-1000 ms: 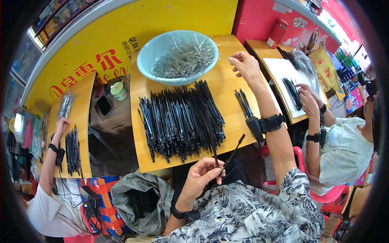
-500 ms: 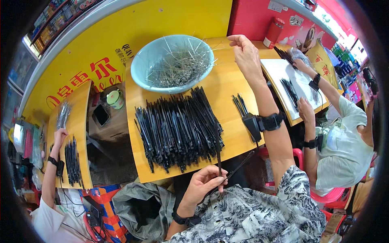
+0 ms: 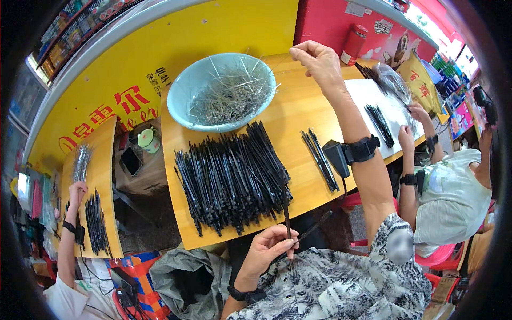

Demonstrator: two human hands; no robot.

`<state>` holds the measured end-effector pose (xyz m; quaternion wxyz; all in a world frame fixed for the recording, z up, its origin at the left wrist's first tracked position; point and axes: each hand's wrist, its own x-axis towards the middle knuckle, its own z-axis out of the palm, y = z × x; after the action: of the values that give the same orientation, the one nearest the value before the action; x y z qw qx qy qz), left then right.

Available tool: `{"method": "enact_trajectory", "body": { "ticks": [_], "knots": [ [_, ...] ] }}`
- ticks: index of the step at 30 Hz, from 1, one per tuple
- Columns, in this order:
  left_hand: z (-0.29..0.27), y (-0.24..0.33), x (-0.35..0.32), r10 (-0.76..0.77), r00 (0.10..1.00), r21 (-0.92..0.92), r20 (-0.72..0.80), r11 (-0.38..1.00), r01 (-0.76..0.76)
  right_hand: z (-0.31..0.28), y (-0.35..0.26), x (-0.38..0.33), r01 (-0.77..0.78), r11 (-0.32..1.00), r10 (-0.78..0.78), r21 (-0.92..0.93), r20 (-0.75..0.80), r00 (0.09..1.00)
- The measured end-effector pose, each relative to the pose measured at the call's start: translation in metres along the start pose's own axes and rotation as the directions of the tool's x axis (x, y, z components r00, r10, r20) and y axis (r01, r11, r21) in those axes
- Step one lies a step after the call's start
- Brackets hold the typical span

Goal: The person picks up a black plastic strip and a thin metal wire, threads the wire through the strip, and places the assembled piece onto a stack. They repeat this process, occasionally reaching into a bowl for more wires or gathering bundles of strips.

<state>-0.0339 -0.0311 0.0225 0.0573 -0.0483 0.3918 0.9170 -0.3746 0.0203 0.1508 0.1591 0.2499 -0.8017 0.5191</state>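
My left hand (image 3: 266, 253) is at the table's front edge, fingers closed on thin black sticks. One long stick (image 3: 287, 216) points up from its fingertips, and another slants to the right. My right hand (image 3: 320, 64) is raised over the far right of the table, thumb and forefinger pinched beside the bowl; whatever is between them is too fine to make out. A light blue bowl (image 3: 178, 101) holds a tangle of thin, shiny, wire-like strands (image 3: 232, 96). A broad pile of black sticks (image 3: 232, 181) lies in front of it. A smaller group of sticks (image 3: 320, 160) is under my right forearm.
Left of my table (image 3: 298, 106) is a gap with a phone (image 3: 131, 161) and a green-lidded cup (image 3: 149, 140). People work with similar sticks on both sides. A red canister (image 3: 354, 45) stands at the back right, and a grey bag (image 3: 186, 277) hangs open below.
My right hand has shifted slightly left and down, staying pinched. My left hand keeps hold of the sticks. The person on the right has moved a hand away from the clear bag.
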Motion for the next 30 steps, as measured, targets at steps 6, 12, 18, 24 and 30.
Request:
{"method": "enact_trajectory", "body": {
  "ticks": [6, 12, 18, 24, 30],
  "knots": [
    [0.0, 0.0, 0.001, -0.009, 1.0, -0.021, -0.006, 1.0, 0.009, 0.011, 0.009, -0.009, 0.074, 0.997, -0.073, 0.005, -0.089, 0.993],
    [-0.001, 0.0, 0.001, -0.002, 1.0, -0.022, -0.02, 1.0, 0.002, 0.02, 0.024, -0.004, 0.02, 0.999, -0.023, -0.031, -0.097, 0.995],
    [-0.003, 0.001, 0.0, -0.007, 0.999, -0.028, -0.037, 1.0, 0.005, -0.007, 0.011, 0.005, 0.139, 0.989, -0.106, 0.055, -0.395, 0.913],
    [0.0, 0.001, -0.003, 0.037, 0.998, -0.046, -0.046, 0.998, -0.04, -0.039, -0.023, -0.036, -0.037, 0.893, 0.167, 0.449, -0.253, 0.953],
    [0.003, -0.001, -0.012, 0.142, 0.987, 0.062, -0.072, 0.989, -0.138, -0.079, -0.032, -0.096, -0.171, 0.757, 0.264, 0.63, -0.056, 0.963]
  ]
}}
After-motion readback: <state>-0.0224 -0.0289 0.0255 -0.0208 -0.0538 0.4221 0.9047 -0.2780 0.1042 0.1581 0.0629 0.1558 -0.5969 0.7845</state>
